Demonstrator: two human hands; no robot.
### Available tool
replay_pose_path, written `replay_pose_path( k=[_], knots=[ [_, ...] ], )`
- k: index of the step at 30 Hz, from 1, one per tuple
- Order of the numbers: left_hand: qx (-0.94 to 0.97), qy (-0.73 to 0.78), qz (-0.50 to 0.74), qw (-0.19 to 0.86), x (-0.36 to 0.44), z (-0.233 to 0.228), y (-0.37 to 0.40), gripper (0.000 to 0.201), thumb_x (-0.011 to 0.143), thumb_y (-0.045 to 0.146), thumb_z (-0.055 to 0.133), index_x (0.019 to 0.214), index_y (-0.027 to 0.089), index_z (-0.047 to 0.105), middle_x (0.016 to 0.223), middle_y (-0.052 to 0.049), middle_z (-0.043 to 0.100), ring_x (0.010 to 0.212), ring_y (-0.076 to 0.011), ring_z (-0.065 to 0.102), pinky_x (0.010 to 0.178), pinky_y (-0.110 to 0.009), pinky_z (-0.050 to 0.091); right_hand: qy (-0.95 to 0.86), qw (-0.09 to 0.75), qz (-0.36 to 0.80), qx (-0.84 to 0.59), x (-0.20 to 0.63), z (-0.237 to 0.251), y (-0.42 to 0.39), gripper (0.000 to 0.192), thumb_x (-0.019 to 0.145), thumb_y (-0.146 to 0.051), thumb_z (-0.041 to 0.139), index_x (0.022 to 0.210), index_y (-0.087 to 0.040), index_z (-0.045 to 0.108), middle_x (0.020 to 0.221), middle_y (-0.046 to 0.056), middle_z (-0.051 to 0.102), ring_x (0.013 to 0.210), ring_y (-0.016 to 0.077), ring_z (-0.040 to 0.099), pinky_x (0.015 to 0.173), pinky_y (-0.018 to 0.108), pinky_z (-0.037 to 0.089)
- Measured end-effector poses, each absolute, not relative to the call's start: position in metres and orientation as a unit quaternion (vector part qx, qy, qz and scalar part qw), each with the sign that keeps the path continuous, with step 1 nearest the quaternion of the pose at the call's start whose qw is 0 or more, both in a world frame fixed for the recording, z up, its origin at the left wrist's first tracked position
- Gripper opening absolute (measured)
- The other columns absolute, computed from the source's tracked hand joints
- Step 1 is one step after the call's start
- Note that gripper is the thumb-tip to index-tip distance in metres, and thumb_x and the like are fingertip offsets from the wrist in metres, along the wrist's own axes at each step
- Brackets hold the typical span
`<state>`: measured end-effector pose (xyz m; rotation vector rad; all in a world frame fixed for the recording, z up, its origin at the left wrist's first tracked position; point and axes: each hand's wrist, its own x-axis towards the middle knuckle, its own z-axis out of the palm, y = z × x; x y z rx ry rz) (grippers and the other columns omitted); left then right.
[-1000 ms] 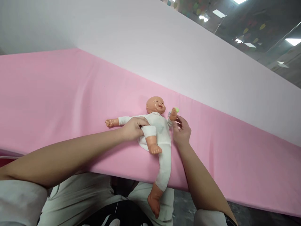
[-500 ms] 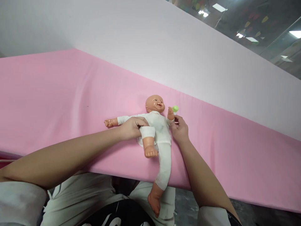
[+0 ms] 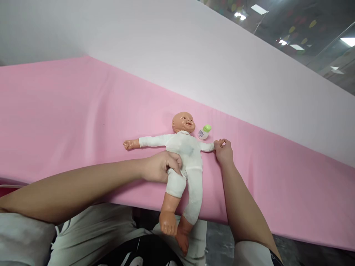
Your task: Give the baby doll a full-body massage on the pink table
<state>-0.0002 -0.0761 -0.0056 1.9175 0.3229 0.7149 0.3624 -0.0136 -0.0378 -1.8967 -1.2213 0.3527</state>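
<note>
A baby doll (image 3: 190, 155) with a white cloth body lies face up on the pink padded surface, its feet hanging past the near edge. My left hand (image 3: 162, 166) is closed at the hip, fingers curled over the top of the doll's bent leg (image 3: 176, 184). To the right, my right hand (image 3: 224, 152) pinches the doll's small hand (image 3: 219, 142), with that arm stretched out sideways. A small white bottle with a green cap (image 3: 203, 133) rests between the doll's head and this arm.
The pink padded surface (image 3: 55, 118) runs across the view, its front edge close to my lap. A pale wall (image 3: 155, 44) rises behind it, with a glass pane (image 3: 299, 33) reflecting lights at upper right. Grey floor (image 3: 219, 244) shows below.
The doll's bent leg has come down and straightened towards me, my left hand shifting with it. My right hand moved right, drawing the doll's arm outward and leaving the bottle in plain sight.
</note>
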Motion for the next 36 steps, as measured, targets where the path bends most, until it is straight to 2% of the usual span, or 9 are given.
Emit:
replay_pose_path(
  k=[3, 6, 9, 13, 20, 24, 30, 33, 36],
  knots=[
    [0.775, 0.17, 0.328, 0.512, -0.007, 0.0, -0.064, 0.01, 0.081, 0.025, 0.081, 0.082, 0.015, 0.082, 0.09, -0.006, 0.068, 0.073, -0.0142, 0.064, 0.066, -0.024, 0.053, -0.496, 0.506, 0.174, -0.684, 0.342, -0.034, -0.02, 0.075, 0.087, -0.062, 0.072, 0.145, -0.021, 0.048, 0.112, 0.01, 0.076, 0.087, 0.024, 0.074, 0.079, 0.039, 0.061],
    [0.755, 0.224, 0.36, 0.5, -0.014, -0.003, -0.046, 0.008, 0.076, 0.021, 0.08, 0.078, 0.013, 0.079, 0.088, -0.006, 0.069, 0.077, -0.0155, 0.065, 0.068, -0.024, 0.053, -0.551, 0.547, 0.151, -0.612, 0.312, -0.031, -0.031, 0.053, 0.093, -0.059, 0.067, 0.132, -0.024, 0.058, 0.118, 0.009, 0.075, 0.089, 0.0205, 0.072, 0.076, 0.036, 0.062],
    [0.735, 0.278, 0.368, 0.497, -0.016, -0.012, -0.028, 0.008, 0.072, 0.022, 0.078, 0.074, 0.014, 0.077, 0.083, -0.004, 0.07, 0.079, -0.0182, 0.066, 0.07, -0.027, 0.053, -0.667, 0.473, 0.082, -0.57, 0.285, -0.027, -0.041, 0.037, 0.096, -0.049, 0.067, 0.125, -0.026, 0.068, 0.12, 0.008, 0.076, 0.098, 0.0238, 0.072, 0.081, 0.039, 0.061],
    [0.704, 0.323, 0.354, 0.524, -0.014, -0.022, -0.017, 0.014, 0.069, 0.027, 0.08, 0.073, 0.014, 0.076, 0.077, -0.002, 0.069, 0.074, -0.0174, 0.063, 0.066, -0.027, 0.05, -0.807, 0.364, -0.032, -0.465, 0.267, -0.022, -0.045, 0.026, 0.101, -0.03, 0.06, 0.122, -0.027, 0.074, 0.128, 0.008, 0.078, 0.117, 0.0281, 0.07, 0.105, 0.051, 0.053],
    [0.721, 0.307, 0.369, 0.5, -0.014, -0.021, -0.019, 0.01, 0.07, 0.024, 0.079, 0.074, 0.015, 0.077, 0.082, -0.004, 0.07, 0.079, -0.0189, 0.065, 0.067, -0.028, 0.052, -0.808, 0.341, -0.021, -0.479, 0.27, -0.02, -0.043, 0.028, 0.099, -0.028, 0.059, 0.124, -0.025, 0.073, 0.126, 0.008, 0.077, 0.114, 0.0284, 0.068, 0.104, 0.051, 0.052],
    [0.787, 0.231, 0.373, 0.434, -0.018, -0.009, -0.035, 0.009, 0.076, 0.022, 0.079, 0.071, 0.016, 0.075, 0.079, -0.003, 0.066, 0.07, -0.014, 0.063, 0.061, -0.024, 0.048, -0.699, 0.432, 0.067, -0.567, 0.286, -0.024, -0.039, 0.034, 0.098, -0.044, 0.064, 0.126, -0.026, 0.067, 0.121, 0.01, 0.074, 0.105, 0.0267, 0.069, 0.084, 0.043, 0.059],
    [0.875, 0.086, 0.331, 0.344, -0.013, 0.007, -0.07, 0.015, 0.088, 0.022, 0.074, 0.073, 0.019, 0.075, 0.069, -0.001, 0.057, 0.06, -0.0115, 0.055, 0.059, -0.027, 0.042, -0.514, 0.571, 0.21, -0.605, 0.336, -0.035, -0.019, 0.057, 0.094, -0.05, 0.068, 0.14, -0.026, 0.045, 0.11, 0.005, 0.073, 0.087, 0.0177, 0.072, 0.074, 0.033, 0.063],
    [0.897, 0.058, 0.32, 0.298, -0.01, 0.008, -0.079, 0.007, 0.086, 0.019, 0.073, 0.085, 0.022, 0.079, 0.068, -0.001, 0.056, 0.064, -0.0143, 0.055, 0.062, -0.029, 0.042, -0.429, 0.551, 0.282, -0.658, 0.356, -0.041, -0.011, 0.061, 0.086, -0.048, 0.077, 0.135, -0.027, 0.047, 0.097, 0.001, 0.072, 0.068, 0.0151, 0.069, 0.055, 0.026, 0.06],
    [0.892, 0.061, 0.33, 0.304, -0.009, 0.005, -0.078, 0.008, 0.088, 0.021, 0.072, 0.09, 0.022, 0.08, 0.068, -0.001, 0.056, 0.062, -0.0139, 0.055, 0.06, -0.028, 0.042, -0.398, 0.513, 0.304, -0.697, 0.364, -0.045, -0.008, 0.063, 0.08, -0.045, 0.083, 0.128, -0.025, 0.05, 0.094, 0.0, 0.073, 0.066, 0.015, 0.07, 0.052, 0.026, 0.062]
  ],
)
